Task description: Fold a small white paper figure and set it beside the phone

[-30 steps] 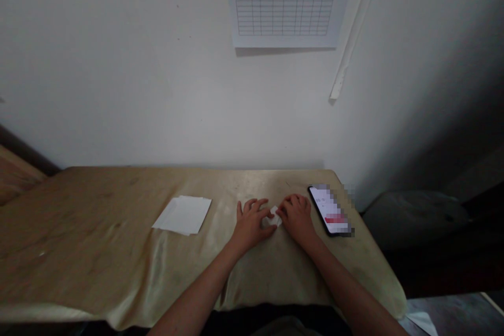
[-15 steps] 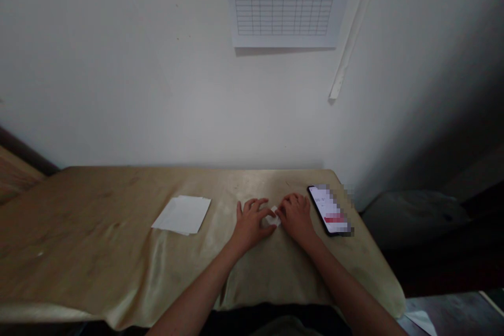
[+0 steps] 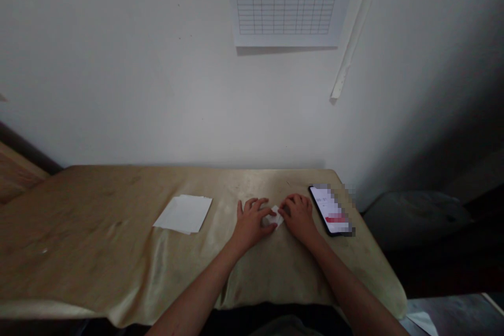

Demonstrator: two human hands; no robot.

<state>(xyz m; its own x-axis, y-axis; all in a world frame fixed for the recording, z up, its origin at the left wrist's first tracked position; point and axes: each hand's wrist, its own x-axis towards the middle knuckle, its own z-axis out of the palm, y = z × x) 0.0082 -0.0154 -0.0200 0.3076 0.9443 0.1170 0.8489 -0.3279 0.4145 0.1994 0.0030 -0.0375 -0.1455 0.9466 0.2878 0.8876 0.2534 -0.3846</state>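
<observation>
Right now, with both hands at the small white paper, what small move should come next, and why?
Perhaps press the small white paper with the left hand, to steady it: that hand's thumb and forefinger are at the paper, and the fingertips of the right hand are at its right side.

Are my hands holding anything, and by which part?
A small white paper piece: right hand by its right edge; left hand at its left side, grip unclear.
</observation>
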